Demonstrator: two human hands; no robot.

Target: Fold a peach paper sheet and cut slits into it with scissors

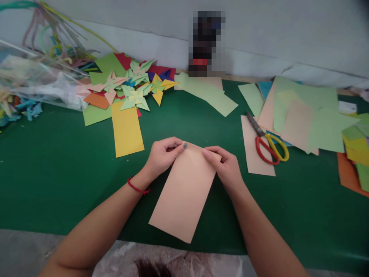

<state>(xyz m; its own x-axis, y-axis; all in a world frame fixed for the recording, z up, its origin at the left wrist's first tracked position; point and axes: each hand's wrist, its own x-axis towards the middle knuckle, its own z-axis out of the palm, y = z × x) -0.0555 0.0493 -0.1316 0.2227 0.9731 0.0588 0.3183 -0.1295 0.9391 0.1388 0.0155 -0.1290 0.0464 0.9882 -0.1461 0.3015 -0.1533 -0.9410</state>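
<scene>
Head view: fingers [176, 152] pinch thin, matte, rectangular peach paper [184, 192].

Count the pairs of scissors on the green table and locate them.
1. The scissors lie partly on a pink strip, to the right of the right hand, which holds a pink sheet. More could be hidden under the paper pile.

The left hand [164, 156] wears grey-blue polish on its thumbnail [185, 146], and I notice a thin red cord bracelet [136, 187], knotted with loose ends, round that wrist. No sleeves cover the forearms [100, 219]; strands of hair [152, 269] hang low.
</scene>
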